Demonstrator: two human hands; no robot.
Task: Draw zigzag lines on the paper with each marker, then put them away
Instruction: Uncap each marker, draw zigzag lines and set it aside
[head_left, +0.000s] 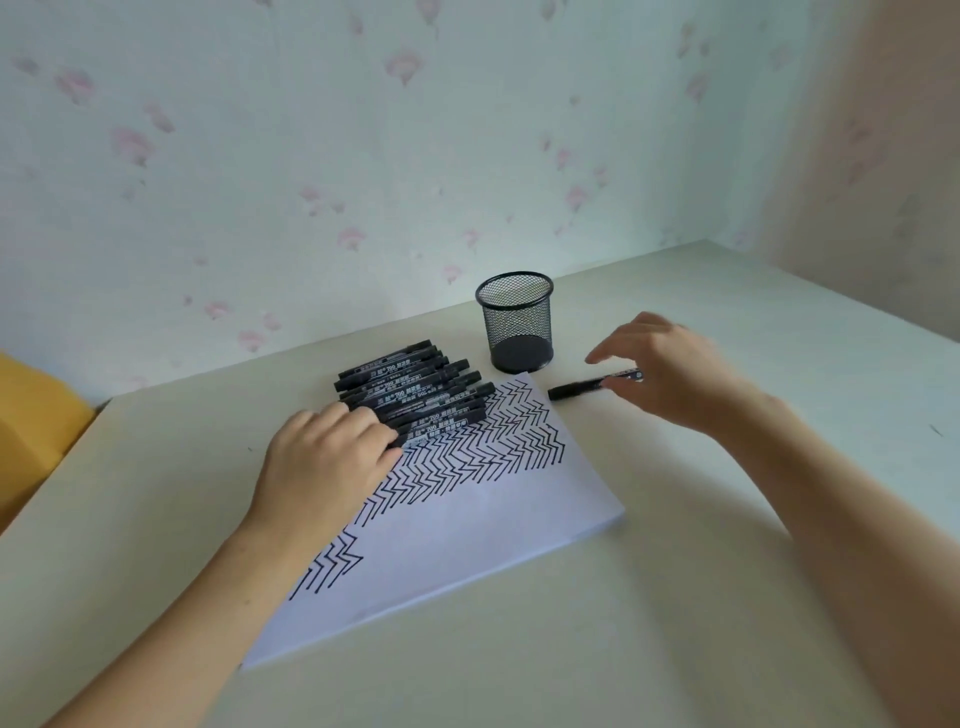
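Note:
A white paper sheet (467, 535) lies on the table, its upper part covered with black zigzag lines. Several black markers (415, 389) lie in a pile at the sheet's far left corner. My left hand (327, 462) rests on the near ends of the pile, fingers bent over them. One more black marker (582, 387) lies on the table just right of the sheet. My right hand (670, 369) is over its right end and holds it with the fingertips; that end is hidden and the hand is blurred. A black mesh pen cup (517, 322) stands upright behind the sheet with nothing in it.
The pale table (675, 623) runs to a flowered wall at the back and a second wall on the right. A yellow object (31, 421) sits beyond the table's left edge.

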